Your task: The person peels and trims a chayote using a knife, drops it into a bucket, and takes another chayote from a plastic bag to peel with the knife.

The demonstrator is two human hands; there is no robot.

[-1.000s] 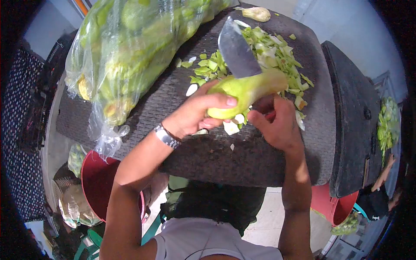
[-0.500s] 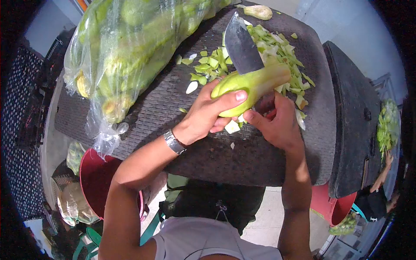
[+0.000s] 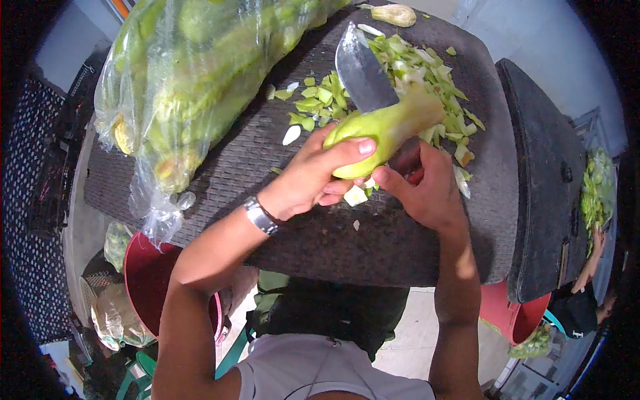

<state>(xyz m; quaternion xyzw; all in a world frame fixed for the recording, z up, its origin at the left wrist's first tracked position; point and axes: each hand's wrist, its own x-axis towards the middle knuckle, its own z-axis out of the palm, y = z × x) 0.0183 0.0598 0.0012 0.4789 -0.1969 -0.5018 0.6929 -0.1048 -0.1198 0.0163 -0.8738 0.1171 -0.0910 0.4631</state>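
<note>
My left hand (image 3: 320, 167) is wrapped round the thick end of a pale green gourd-like vegetable (image 3: 383, 130), thumb on top. My right hand (image 3: 427, 183) is closed on the handle of a broad knife, beneath the vegetable's narrower end. The knife's wide grey blade (image 3: 363, 73) rises behind the vegetable, pointing away from me, its lower part hidden by it. Green and white peelings (image 3: 427, 73) lie heaped on the dark woven tabletop (image 3: 320, 247) beyond my hands. More pieces lie just under the vegetable.
A large clear bag of green vegetables (image 3: 207, 80) covers the table's back left. A small pale piece (image 3: 393, 15) lies at the far edge. Red containers stand below at left (image 3: 143, 273) and right (image 3: 510, 313). A dark chair back (image 3: 540, 180) borders the table's right side.
The vegetable and my left hand have shifted slightly right since the first frame. The blade moved right, then back left. Both hands keep their grips.
</note>
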